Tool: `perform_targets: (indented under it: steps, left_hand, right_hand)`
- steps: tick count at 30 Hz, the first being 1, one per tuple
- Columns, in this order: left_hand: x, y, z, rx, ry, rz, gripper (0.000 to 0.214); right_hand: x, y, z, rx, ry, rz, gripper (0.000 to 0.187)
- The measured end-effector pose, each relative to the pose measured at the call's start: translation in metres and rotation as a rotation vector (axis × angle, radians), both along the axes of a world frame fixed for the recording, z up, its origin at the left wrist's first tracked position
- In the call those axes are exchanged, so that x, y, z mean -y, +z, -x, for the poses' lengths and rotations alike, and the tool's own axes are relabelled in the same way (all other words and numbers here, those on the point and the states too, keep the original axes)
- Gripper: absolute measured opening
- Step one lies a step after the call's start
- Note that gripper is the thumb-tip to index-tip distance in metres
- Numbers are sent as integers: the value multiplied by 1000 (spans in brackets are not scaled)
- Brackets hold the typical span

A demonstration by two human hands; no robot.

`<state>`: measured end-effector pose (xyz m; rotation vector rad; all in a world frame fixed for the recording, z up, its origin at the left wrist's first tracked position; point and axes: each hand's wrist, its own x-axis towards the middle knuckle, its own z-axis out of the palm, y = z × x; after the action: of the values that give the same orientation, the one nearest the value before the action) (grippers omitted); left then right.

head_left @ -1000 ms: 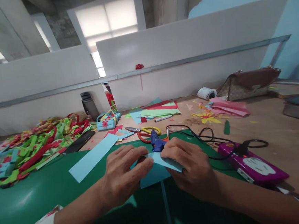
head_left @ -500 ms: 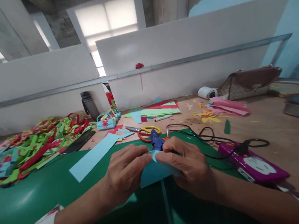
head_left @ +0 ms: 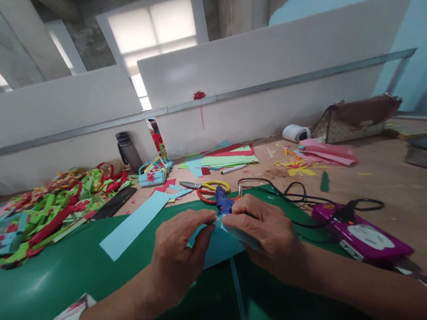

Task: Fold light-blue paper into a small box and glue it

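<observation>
A piece of light blue paper (head_left: 222,245) is held between my two hands over the green mat. My left hand (head_left: 185,251) pinches its left upper edge between thumb and fingers. Gripping the right side, my right hand (head_left: 267,232) has its thumb along a curled part of the paper. Just beyond my fingertips lies a blue glue gun (head_left: 223,198), partly hidden by my right hand. Scissors with red and yellow handles (head_left: 215,184) rest behind it. A flat light blue paper strip (head_left: 135,225) lies left of my hands.
A purple power strip (head_left: 363,234) with black cables sits at the right. Colourful paper pieces (head_left: 61,201) heap up at the left beside a phone (head_left: 114,203). Farther back stand a bottle (head_left: 127,152), a small blue paper bag (head_left: 152,177) and a handbag (head_left: 358,116).
My left hand's fingers have shifted along the paper's edge, with the thumb now lower and the hand more arched. My right hand stays nearly in place, still holding the paper.
</observation>
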<state>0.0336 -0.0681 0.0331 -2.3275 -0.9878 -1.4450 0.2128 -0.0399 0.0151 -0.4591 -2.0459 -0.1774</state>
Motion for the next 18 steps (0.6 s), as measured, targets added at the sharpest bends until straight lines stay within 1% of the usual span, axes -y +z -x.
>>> perform_targets:
  steps: [2, 7, 9, 11, 14, 18]
  left_hand:
    - [2, -1, 0, 11, 1, 25, 12]
    - [6, -3, -1, 26, -28, 71, 28]
    - [5, -4, -1, 43, -24, 70, 26]
    - [3, -4, -2, 63, 2, 67, 19]
    - [1, -4, -3, 69, 40, 47, 12]
    - [1, -8, -2, 34, 43, -6, 11]
  right_hand:
    - [-1, -1, 0, -13, 2, -3, 14]
    - [-1, -1, 1, -8, -11, -6, 13]
    - [0, -1, 1, 9, -21, -1, 15]
    - [0, -1, 1, 33, -19, 8, 16]
    - [0, -1, 2, 16, -2, 30, 13]
    - [0, -1, 2, 11, -20, 40, 11]
